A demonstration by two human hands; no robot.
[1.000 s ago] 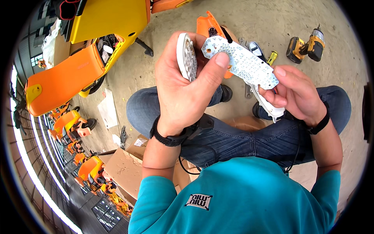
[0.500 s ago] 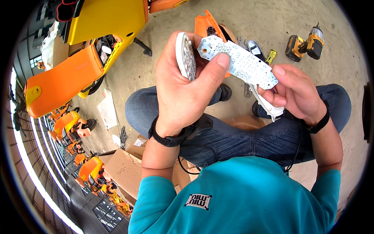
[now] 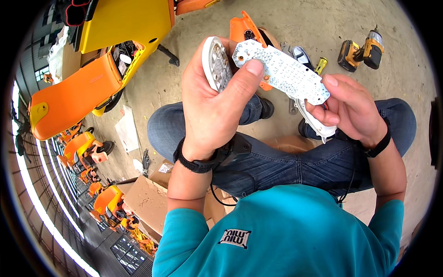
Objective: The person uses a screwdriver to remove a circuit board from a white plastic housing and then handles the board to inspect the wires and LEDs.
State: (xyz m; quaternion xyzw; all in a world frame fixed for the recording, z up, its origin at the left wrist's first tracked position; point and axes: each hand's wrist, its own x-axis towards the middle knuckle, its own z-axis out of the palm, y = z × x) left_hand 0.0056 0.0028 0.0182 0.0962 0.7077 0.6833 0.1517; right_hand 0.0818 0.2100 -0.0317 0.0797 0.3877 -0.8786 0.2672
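Observation:
Between my hands lies a long pale circuit board point(image 3: 281, 71) with angled ends and many small dots. My left hand point(image 3: 210, 108) is closed, its thumb pressing the board's left end. That same hand also holds a white rounded lamp cover point(image 3: 213, 64), tilted on edge with its ridged inner face toward the board. My right hand point(image 3: 353, 108) pinches the board's right end between thumb and fingers. Beneath that end sits a white curved housing point(image 3: 314, 121), partly hidden by the board and my fingers. A bit of coloured wire shows by my right fingertips.
A yellow-black cordless drill point(image 3: 364, 51) lies on the floor at the far right. Beyond the board are an orange part point(image 3: 242, 28) and a yellow-handled screwdriver point(image 3: 321, 65). At the left stand a yellow-orange vehicle point(image 3: 76, 94) and a cardboard box point(image 3: 145, 203). My bent legs are below my hands.
My left hand has shifted slightly left and turned the lamp cover, so more of its inner face shows. Its thumb has slid toward the board's left end. My right hand is nearly still.

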